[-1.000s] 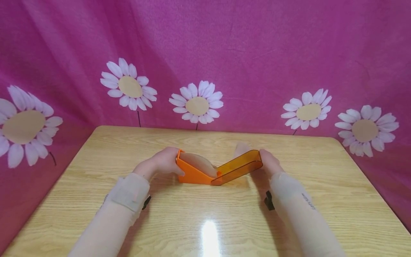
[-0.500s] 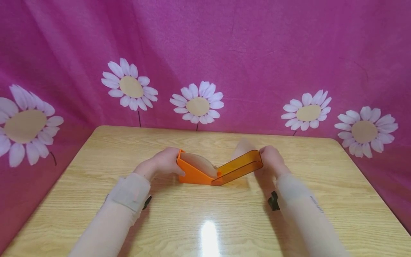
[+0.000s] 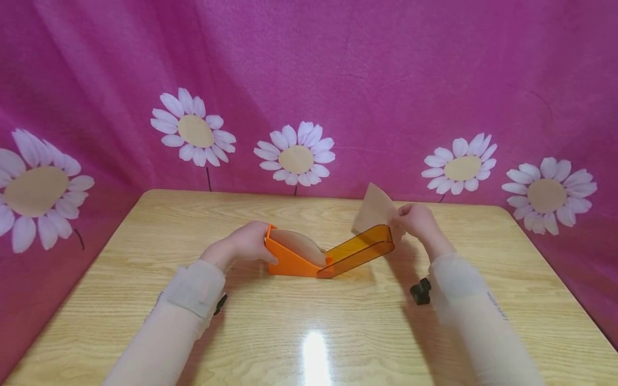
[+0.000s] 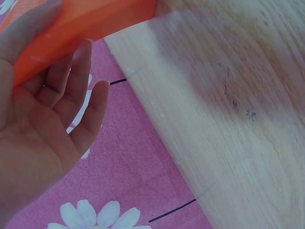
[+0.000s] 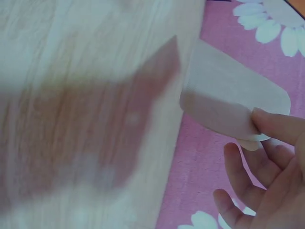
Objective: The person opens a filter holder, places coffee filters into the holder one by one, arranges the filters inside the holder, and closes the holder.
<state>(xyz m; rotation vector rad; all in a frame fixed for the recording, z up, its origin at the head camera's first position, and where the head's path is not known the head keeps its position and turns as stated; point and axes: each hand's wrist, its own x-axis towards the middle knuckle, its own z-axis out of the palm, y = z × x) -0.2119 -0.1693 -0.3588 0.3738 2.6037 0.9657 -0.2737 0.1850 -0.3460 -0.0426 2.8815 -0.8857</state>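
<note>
An orange filter holder (image 3: 292,261) stands on the table, with brown paper coffee filters (image 3: 299,244) inside. Its see-through amber lid (image 3: 359,249) is swung out to the right. My left hand (image 3: 248,241) grips the holder's tall left end; in the left wrist view, the thumb lies over the orange wall (image 4: 105,19) and the other fingers curl beneath. Beyond the lid's far end, my right hand (image 3: 417,220) pinches a single-looking brown coffee filter (image 3: 375,209) by its edge, raised above the table. The right wrist view shows the filter (image 5: 228,86) between thumb and forefinger, the remaining fingers loosely bent.
A wood-grain table (image 3: 241,332) carries the holder. Behind it and along its sides hangs a magenta cloth (image 3: 367,80) printed with white daisies. Small black pieces (image 3: 421,292) show under each wrist.
My right hand has moved right and away from the lid's end, lifting the coffee filter higher into view. The left hand and the holder have stayed in place.
</note>
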